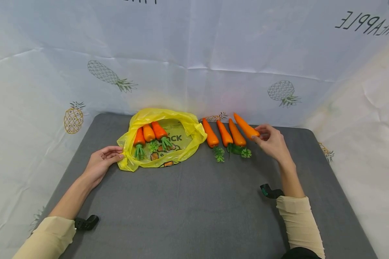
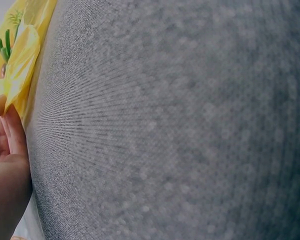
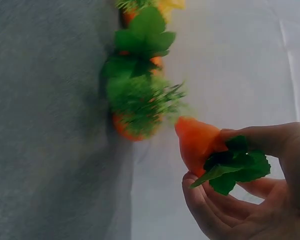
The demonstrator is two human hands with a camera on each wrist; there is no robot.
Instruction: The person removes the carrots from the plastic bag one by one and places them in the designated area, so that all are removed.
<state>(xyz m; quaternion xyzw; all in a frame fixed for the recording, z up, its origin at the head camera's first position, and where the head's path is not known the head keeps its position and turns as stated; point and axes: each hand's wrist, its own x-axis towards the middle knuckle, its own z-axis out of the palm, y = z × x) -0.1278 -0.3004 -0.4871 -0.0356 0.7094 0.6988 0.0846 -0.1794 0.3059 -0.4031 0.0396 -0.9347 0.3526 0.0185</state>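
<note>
Thumb and fingers of my left hand (image 1: pixel 100 163) pinch the left edge of a yellow plastic bag (image 1: pixel 199 135), which lies with its mouth spread wide. Inside it are three orange carrots (image 1: pixel 159 130) with green tops. My right hand (image 1: pixel 273 144) holds another carrot (image 1: pixel 245 126) near its thick end, the tip pointing up and left. In the right wrist view, broad green leaves (image 3: pixel 240 167) show between the fingers. Just left of that hand, three carrots, the left one (image 1: pixel 210 133), the middle one (image 1: pixel 224 133) and the right one (image 1: pixel 237 133), lie side by side with tops toward me.
A grey table (image 1: pixel 181 216) lies under everything. White cloth printed with pineapples (image 1: pixel 281 90) hangs behind the table's far edge and along both sides. Each forearm wears a dark wrist camera, on the left (image 1: pixel 86 223) and on the right (image 1: pixel 271 191).
</note>
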